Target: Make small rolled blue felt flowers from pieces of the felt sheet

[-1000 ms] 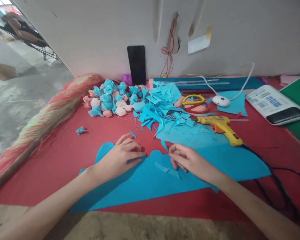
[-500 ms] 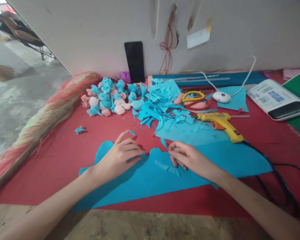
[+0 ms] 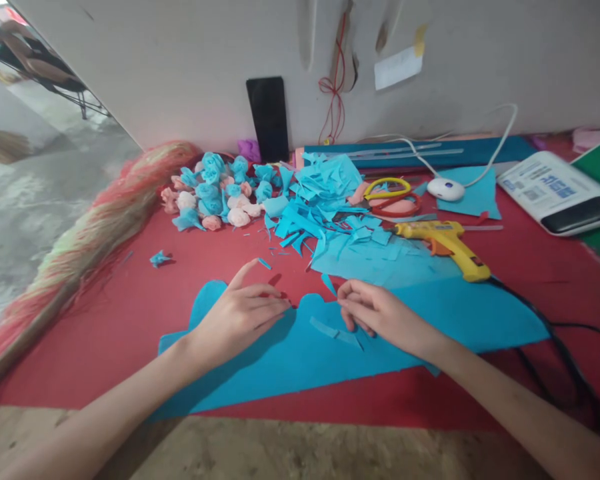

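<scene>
My left hand (image 3: 240,307) hovers palm down over the left part of a large blue crepe paper sheet (image 3: 260,380), fingers stretched and apart. By its raised fingertip is a thin blue paper strip (image 3: 265,264); I cannot tell whether they touch. My right hand (image 3: 375,310) is curled over the sheet's middle, its fingertips pinched at the lower end of a small pointed blue paper piece (image 3: 329,285). Pale thin strips (image 3: 335,333) lie on the sheet between the hands.
Behind are blue and pink paper flowers (image 3: 210,197), a heap of blue scraps (image 3: 325,193), scissors (image 3: 390,190) and a yellow glue gun (image 3: 445,247) with its cord. A phone (image 3: 269,120) leans on the wall. A single blue flower (image 3: 159,259) lies left; a fringed bundle (image 3: 95,220) borders the table.
The view has shifted slightly. My left hand's lower fingers have drawn closer together; the right hand keeps its pinch on the small paper piece.
</scene>
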### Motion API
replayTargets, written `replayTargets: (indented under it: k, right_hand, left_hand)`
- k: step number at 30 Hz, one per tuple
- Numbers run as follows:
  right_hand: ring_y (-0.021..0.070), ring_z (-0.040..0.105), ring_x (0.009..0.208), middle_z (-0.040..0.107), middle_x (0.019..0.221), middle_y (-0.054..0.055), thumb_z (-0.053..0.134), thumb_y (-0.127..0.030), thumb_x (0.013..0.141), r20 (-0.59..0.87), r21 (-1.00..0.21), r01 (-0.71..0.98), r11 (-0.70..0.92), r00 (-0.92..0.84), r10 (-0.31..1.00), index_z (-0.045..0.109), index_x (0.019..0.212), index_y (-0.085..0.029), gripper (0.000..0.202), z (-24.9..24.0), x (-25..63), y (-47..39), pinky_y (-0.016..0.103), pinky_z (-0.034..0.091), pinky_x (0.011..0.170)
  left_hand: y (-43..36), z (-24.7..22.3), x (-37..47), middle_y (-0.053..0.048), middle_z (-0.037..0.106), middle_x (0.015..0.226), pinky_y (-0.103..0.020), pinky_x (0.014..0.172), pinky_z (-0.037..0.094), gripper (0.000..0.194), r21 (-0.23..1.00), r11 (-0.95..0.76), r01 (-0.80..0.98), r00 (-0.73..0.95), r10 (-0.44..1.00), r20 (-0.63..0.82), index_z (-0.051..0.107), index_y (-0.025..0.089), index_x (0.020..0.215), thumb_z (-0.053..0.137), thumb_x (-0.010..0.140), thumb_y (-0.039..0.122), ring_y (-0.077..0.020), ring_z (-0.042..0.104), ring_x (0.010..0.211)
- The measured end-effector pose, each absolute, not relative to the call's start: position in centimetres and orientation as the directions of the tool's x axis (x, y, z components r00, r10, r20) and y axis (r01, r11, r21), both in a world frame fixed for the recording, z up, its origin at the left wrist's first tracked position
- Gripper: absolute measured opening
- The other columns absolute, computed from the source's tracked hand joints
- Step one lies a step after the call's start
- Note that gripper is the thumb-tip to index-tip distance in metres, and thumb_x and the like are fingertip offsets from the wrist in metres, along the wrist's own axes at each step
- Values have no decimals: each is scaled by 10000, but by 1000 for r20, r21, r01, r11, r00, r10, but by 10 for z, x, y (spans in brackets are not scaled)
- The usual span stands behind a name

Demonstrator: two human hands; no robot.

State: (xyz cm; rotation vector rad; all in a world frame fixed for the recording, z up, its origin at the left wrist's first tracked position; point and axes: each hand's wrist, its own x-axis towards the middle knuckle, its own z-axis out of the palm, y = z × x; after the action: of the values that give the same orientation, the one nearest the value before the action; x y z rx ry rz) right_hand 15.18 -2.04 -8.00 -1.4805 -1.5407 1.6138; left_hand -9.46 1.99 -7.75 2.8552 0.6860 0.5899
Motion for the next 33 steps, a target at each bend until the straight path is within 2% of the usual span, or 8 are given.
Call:
replayTargets:
  k: [5, 12, 17, 21, 24, 29, 33]
  right_hand:
    - [66, 432, 481, 493, 625, -33, 433, -262, 934, -368, -904, 342, -256, -318, 874, 465, 856, -130, 157, -83, 152, -20, 167, 336, 431]
    - [65, 430, 477, 500, 636, -28, 419, -270, 937, -345, -904, 367, -218, -328, 879, 467, 862, -129, 167, -85, 153, -21, 168, 342, 431]
    - [78, 445, 479, 512, 608, -24, 368, -230, 927, -295, -895, 426, -133, -340, 893, 439, 849, -145, 136, -84, 153, -20, 179, 338, 431]
    - [104, 464, 504, 518, 599, -9, 357, -231, 916, -169, -842, 538, 33, -322, 932, 431, 828, -166, 132, -79, 148, -25, 208, 343, 458]
    - [163, 515, 620, 559, 713, 45, 370, -195, 908, -2, -740, 629, 240, -359, 933, 470, 837, -162, 127, -76, 139, -32, 273, 383, 555]
    - [261, 508, 940, 586, 950, 133, 336, -97, 903, 280, -530, 583, 616, -566, 776, 528, 840, -130, 205, -86, 125, -46, 405, 407, 826]
    - [296, 480, 1005, 572, 1063, 189, 359, -44, 879, 384, -406, 536, 740, -635, 670, 552, 874, -60, 195, -97, 122, -52, 447, 400, 873]
  left_hand:
    - [18, -78, -95, 14, 729, 832, -524, 1122, 88, 171, 213, -885, 413, 818, 464, 340, 636, 205, 932, 497, 858, 139, -153, 646, 860]
    - [21, -82, -94, -16, 691, 880, -490, 1075, 227, 150, 313, -785, 535, 752, 611, 246, 641, 208, 948, 534, 844, 228, -149, 627, 841]
    - [24, -80, -95, 1, 689, 887, -475, 1051, 210, 159, 354, -740, 573, 732, 656, 186, 658, 251, 930, 517, 858, 268, -155, 614, 855]
    - [31, -81, -97, -5, 691, 869, -438, 994, 267, 157, 376, -709, 597, 714, 683, 154, 675, 250, 904, 535, 847, 292, -167, 610, 851]
    - [37, -84, -96, -6, 695, 858, -375, 926, 327, 152, 405, -704, 583, 725, 676, 132, 683, 244, 873, 584, 811, 340, -158, 616, 827]
    - [39, -86, -94, 8, 696, 832, -375, 930, 290, 148, 432, -702, 567, 738, 666, 113, 687, 245, 817, 560, 832, 320, -151, 611, 827]
    - [40, -82, -94, 3, 690, 896, -357, 952, 279, 170, 452, -707, 543, 762, 642, 89, 681, 239, 888, 523, 858, 297, -146, 595, 877]
